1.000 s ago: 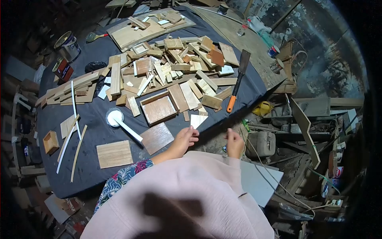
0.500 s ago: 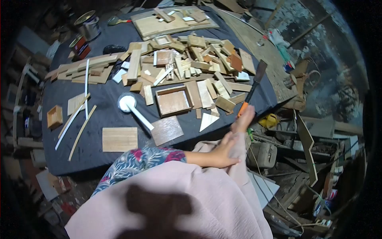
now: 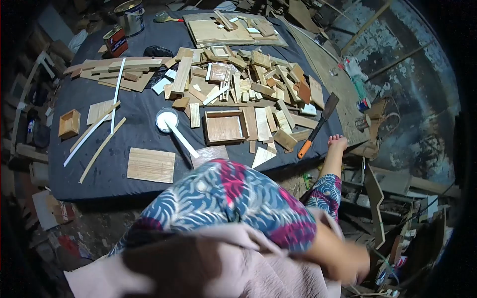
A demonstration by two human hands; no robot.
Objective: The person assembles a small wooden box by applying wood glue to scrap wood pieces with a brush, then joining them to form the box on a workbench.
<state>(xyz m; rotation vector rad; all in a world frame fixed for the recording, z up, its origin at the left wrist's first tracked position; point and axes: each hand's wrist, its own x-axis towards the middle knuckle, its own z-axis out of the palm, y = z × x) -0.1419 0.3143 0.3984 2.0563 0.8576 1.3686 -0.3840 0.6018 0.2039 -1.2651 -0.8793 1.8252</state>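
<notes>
My right arm [image 3: 326, 188], in a blue and magenta patterned sleeve, reaches forward to the table's right front edge. At its end my right hand [image 3: 338, 142] has its fingers curled in, with nothing seen in them. The nearest tool is a broad-bladed scraper with an orange handle [image 3: 304, 149], lying on the dark cloth to the hand's left. My left arm crosses my body, and my left hand [image 3: 352, 263] is smeared by motion at the lower right, its fingers unreadable. Pink cloth [image 3: 258, 268] lies over my lap, close by the left forearm.
The dark-covered table [image 3: 59, 164] bears a heap of wood offcuts [image 3: 261, 89], an open wooden box [image 3: 224, 127], a tub of white stuff [image 3: 164, 119] with a white strip across it, and a flat board [image 3: 151, 165]. Scrap and timber [image 3: 377, 208] crowd the right side.
My left hand has left the right forearm and swung down to the right. The pink cloth has come off the right forearm, baring the patterned sleeve. My right hand has moved right, away from the scraper handle.
</notes>
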